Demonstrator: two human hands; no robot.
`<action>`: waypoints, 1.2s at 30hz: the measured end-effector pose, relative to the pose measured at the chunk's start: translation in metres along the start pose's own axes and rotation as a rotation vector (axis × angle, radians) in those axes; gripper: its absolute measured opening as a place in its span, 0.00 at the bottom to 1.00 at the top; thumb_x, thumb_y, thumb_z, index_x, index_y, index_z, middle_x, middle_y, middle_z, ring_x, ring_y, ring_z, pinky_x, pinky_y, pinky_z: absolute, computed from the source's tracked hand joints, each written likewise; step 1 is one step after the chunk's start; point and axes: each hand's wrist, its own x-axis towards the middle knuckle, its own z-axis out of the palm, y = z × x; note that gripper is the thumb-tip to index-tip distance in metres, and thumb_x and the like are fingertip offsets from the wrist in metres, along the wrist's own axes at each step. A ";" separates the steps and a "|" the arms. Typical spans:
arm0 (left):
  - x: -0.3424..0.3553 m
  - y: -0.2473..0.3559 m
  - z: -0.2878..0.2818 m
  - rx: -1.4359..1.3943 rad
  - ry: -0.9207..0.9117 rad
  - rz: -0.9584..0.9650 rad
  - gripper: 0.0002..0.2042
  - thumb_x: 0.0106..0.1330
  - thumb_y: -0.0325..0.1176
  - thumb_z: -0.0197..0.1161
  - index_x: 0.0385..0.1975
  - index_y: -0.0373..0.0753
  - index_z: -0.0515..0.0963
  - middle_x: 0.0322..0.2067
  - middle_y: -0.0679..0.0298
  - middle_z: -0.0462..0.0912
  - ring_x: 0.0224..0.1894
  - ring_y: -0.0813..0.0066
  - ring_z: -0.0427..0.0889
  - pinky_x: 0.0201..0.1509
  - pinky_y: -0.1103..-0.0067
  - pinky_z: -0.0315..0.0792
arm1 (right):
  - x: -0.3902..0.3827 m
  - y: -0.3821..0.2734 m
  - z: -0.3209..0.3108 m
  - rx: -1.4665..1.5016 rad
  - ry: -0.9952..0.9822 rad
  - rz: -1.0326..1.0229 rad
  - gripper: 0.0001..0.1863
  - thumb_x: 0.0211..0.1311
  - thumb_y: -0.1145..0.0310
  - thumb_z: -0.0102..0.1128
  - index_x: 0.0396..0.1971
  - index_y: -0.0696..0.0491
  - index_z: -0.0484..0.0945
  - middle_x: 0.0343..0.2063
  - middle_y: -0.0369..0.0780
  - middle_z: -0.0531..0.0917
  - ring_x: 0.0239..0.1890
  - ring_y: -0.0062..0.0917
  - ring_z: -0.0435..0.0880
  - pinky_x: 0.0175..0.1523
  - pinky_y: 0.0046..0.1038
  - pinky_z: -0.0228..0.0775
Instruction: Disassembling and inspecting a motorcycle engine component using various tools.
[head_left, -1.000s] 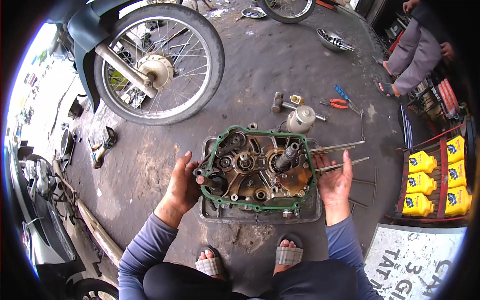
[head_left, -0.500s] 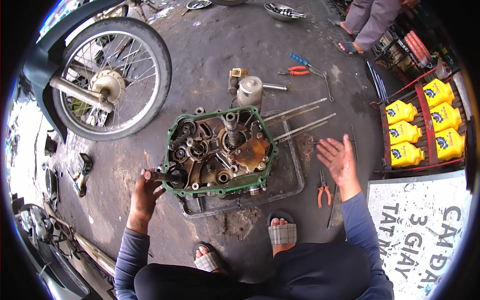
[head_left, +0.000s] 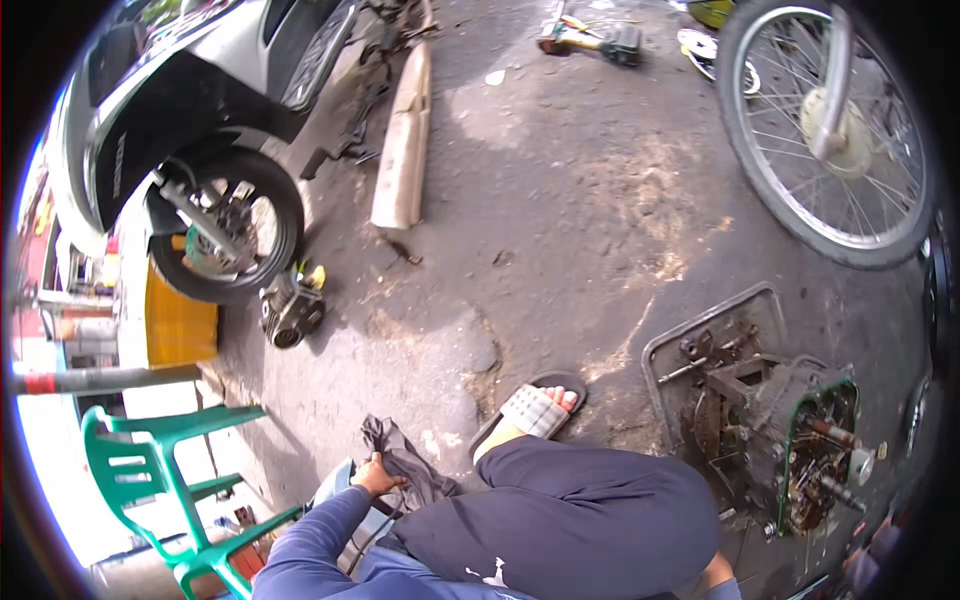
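Note:
To my left, my left hand [head_left: 376,478] has its fingers closed on a dark grey rag [head_left: 415,472] beside my thigh. A blue-grey edge of some object [head_left: 335,482] shows right next to that hand. Only a bit of my right hand [head_left: 716,572] appears at the lower edge, beyond my right knee; its fingers are hidden. The opened engine case [head_left: 765,425], with green gasket round its rim and shafts sticking out, stands at the right. It sits by a dark metal frame [head_left: 655,375] on the ground, apart from both hands.
A green plastic chair [head_left: 130,480] stands at the left. Behind it are a scooter [head_left: 215,120] and a small engine part [head_left: 290,312]. A long pale bar-like piece [head_left: 403,140] lies on the ground. A spoked wheel [head_left: 735,110] stands far right, and a power tool [head_left: 600,42] lies at the back.
My view has swung left, so the engine case now sits at the right. My left hand has left the shaft at the case and holds a rag. My right hand has dropped mostly from sight.

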 end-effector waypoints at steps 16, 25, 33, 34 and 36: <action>-0.074 0.233 -0.286 -1.566 -0.044 1.105 0.09 0.70 0.30 0.49 0.47 0.41 0.72 0.46 0.62 0.80 0.45 0.71 0.82 0.50 0.76 0.77 | 0.127 -0.254 0.065 0.388 -0.104 -0.582 0.19 0.74 0.56 0.52 0.54 0.55 0.75 0.44 0.38 0.82 0.44 0.20 0.81 0.51 0.25 0.75; -0.166 0.436 -0.304 -1.165 -0.151 1.470 0.28 0.68 0.47 0.51 0.64 0.37 0.63 0.55 0.58 0.76 0.53 0.68 0.77 0.59 0.73 0.70 | 0.269 -0.424 0.087 0.674 0.392 -0.920 0.25 0.74 0.46 0.45 0.55 0.52 0.74 0.57 0.39 0.76 0.58 0.25 0.74 0.64 0.30 0.62; -0.136 0.435 -0.310 -1.093 -0.141 1.387 0.31 0.71 0.56 0.50 0.64 0.38 0.65 0.60 0.49 0.73 0.58 0.62 0.77 0.62 0.62 0.70 | 0.244 -0.387 -0.020 0.857 0.405 -0.529 0.36 0.65 0.45 0.60 0.61 0.60 0.71 0.61 0.43 0.75 0.63 0.27 0.72 0.67 0.27 0.59; -0.137 0.446 -0.315 -1.086 0.195 1.323 0.30 0.71 0.55 0.51 0.63 0.37 0.66 0.59 0.49 0.74 0.56 0.62 0.79 0.61 0.63 0.71 | 0.246 -0.385 -0.010 0.843 0.236 -0.593 0.39 0.63 0.45 0.63 0.62 0.61 0.71 0.63 0.44 0.73 0.65 0.28 0.69 0.69 0.27 0.56; -0.154 0.477 -0.316 -1.280 -0.627 0.946 0.29 0.74 0.54 0.49 0.66 0.39 0.65 0.64 0.55 0.69 0.64 0.60 0.69 0.69 0.68 0.62 | 0.256 -0.387 0.009 0.724 0.274 -0.829 0.34 0.63 0.48 0.62 0.59 0.61 0.73 0.61 0.47 0.75 0.66 0.34 0.70 0.67 0.31 0.60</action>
